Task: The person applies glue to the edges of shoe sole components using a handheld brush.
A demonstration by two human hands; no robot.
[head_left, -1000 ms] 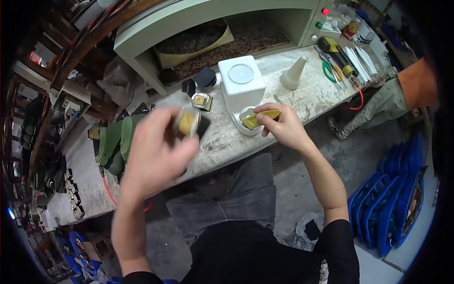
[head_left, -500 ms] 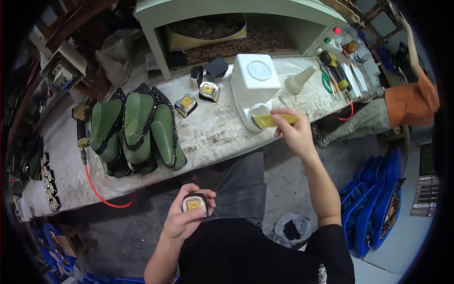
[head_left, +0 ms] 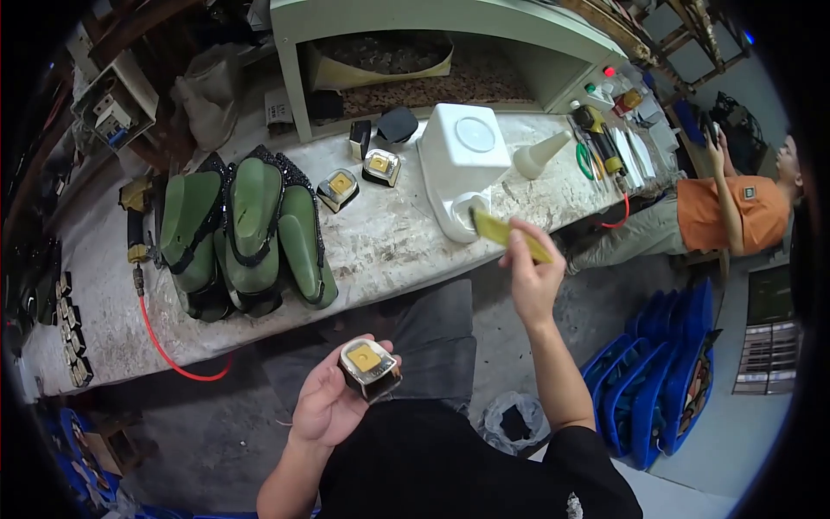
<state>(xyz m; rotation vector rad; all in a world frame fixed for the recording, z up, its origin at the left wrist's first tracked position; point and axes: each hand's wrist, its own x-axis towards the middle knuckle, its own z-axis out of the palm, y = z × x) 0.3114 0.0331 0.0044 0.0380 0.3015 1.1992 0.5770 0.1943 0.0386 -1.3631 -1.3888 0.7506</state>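
Observation:
My left hand (head_left: 318,408) cups a block-shaped shoe heel (head_left: 367,355), its pale top with a yellow square facing up. In my right hand (head_left: 536,281) is a flat yellow-handled brush (head_left: 508,236), pinched between thumb and fingers. The brush's dark tip is over the open cup of a white glue dispenser (head_left: 461,156) on the bench; whether it touches the cup cannot be made out. Two similar heels (head_left: 380,167) with yellow squares lie left of the dispenser. Green shoe lasts (head_left: 253,203) with black glittery straps stand farther left.
The worn workbench (head_left: 380,251) curves across the view. A white cone-shaped nozzle (head_left: 543,156), green-handled scissors (head_left: 584,161) and a power tool (head_left: 596,138) lie to the right. A red hose (head_left: 164,346) hangs at left. Blue racks (head_left: 657,381) and a person in orange (head_left: 722,216) are at right.
The brush handle has swung downward as my right hand drew slightly back toward me. My left hand has opened out a little and tilted the heel. The person in orange has come further into view.

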